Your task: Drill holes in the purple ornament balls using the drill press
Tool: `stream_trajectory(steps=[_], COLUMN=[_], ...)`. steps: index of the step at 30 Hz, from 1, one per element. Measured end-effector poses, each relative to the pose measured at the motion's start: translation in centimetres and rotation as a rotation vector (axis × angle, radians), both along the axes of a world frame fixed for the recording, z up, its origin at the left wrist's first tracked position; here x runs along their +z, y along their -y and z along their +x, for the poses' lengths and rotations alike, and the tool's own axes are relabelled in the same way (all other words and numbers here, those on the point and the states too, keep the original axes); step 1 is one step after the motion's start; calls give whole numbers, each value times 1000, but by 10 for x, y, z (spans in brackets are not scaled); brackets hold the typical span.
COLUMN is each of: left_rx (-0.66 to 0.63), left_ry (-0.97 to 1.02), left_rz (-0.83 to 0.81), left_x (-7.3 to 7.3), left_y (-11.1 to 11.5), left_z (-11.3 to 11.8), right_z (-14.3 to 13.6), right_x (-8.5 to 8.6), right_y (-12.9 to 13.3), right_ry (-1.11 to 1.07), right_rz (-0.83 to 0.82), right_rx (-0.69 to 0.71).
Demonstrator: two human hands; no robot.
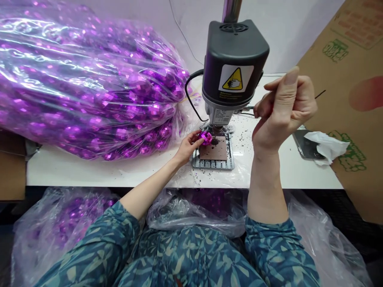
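A shiny purple faceted ball is held in the fingers of my left hand, at the left edge of a brown square board. That board lies on the slotted metal base of a dark grey drill press with a yellow warning label. My right hand is raised at the right of the machine, fingers curled round its lever; most of the lever is hidden by the hand. Dark shavings lie around the base and on the board.
A big clear bag of purple balls fills the left of the white table. At the right are a phone, a crumpled tissue and a cardboard box. Plastic bags hang below the table edge.
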State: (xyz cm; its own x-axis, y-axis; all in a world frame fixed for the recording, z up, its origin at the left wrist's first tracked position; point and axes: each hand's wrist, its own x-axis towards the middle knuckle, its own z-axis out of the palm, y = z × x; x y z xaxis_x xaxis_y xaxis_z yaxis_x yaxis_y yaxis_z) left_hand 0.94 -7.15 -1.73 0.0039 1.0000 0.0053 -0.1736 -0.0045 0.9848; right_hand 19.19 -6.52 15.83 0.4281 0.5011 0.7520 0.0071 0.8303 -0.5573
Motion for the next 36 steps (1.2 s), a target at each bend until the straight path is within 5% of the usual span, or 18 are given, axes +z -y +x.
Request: stream_trajectory(steps=[17, 24, 36], left_rx=[-49, -206, -183], left_ry=[-319, -186, -217], left_rz=[166, 201, 227], left_x=[2, -7, -13], left_y=[0, 2, 4], left_z=[13, 25, 26], right_z=[0, 2, -3], right_x=[-1, -3, -12], right_y=[3, 2, 13], right_ry=[66, 118, 32], right_rz=[-32, -75, -25], right_rx=[-65, -106, -104])
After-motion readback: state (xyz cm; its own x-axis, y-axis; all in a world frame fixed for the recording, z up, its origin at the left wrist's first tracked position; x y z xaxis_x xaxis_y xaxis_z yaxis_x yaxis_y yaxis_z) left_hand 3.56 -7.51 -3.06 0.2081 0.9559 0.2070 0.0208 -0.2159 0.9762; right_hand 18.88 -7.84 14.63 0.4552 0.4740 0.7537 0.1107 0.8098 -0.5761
